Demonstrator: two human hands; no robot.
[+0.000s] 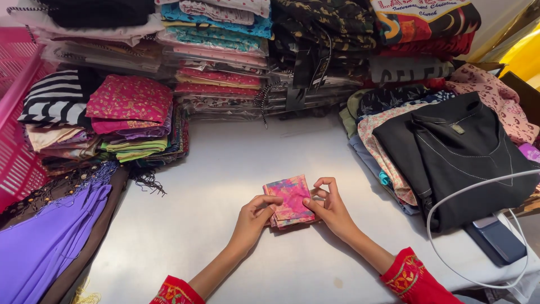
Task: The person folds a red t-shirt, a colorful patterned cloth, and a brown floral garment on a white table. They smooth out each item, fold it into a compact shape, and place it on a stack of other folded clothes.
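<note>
At the lower centre of the frame, a small folded pink patterned cloth (291,201) lies on the pale counter (225,169), pinched from both sides by 2 hands. The left hand (253,217) has its fingers closed on the cloth's left edge, and the right hand (329,208) grips its right edge. A black garment (461,152) lies folded at the right, stacked fabrics (225,56) fill the top, and a purple cloth (45,236) drapes at the lower left.

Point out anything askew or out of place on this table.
Little stands out. A white cable loops loosely over the black garment toward the dark device at the table edge. Both hands hold the folded pink cloth neatly.
</note>
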